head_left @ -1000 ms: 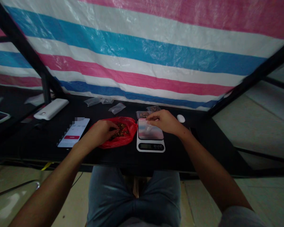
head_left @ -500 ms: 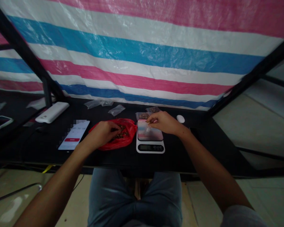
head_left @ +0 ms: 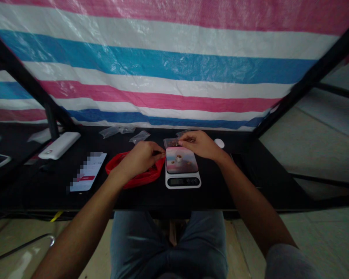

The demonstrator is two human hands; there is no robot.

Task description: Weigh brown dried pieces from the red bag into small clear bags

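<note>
My left hand (head_left: 144, 157) is over the right part of a red plastic bag (head_left: 133, 182), its thumb and fingertips pinched together beside the scale's left edge. A tiny brownish bit seems to show at those fingertips, too small to name. My right hand (head_left: 200, 144) hovers at the back edge of a white kitchen scale (head_left: 170, 183), fingers pressed together; what they hold, if anything, is hidden. On the scale's shiny plate (head_left: 187, 153) stands a small round cup (head_left: 179, 158), with a few brown bits lying loose around it. My left hand hides most of the bag's contents.
Behind the scale lie clear bags with brown contents (head_left: 170, 142). Farther left are flat clear bags (head_left: 139, 136). A phone (head_left: 90, 170) and a white power bank (head_left: 59, 145) lie to the left. A white oval object (head_left: 219, 143) and a dark phone-like slab (head_left: 246, 170) are at right.
My left hand has lifted from the bag's contents and moved right, toward the scale. My right hand has drawn back from over the plate to its far edge, uncovering the cup.
</note>
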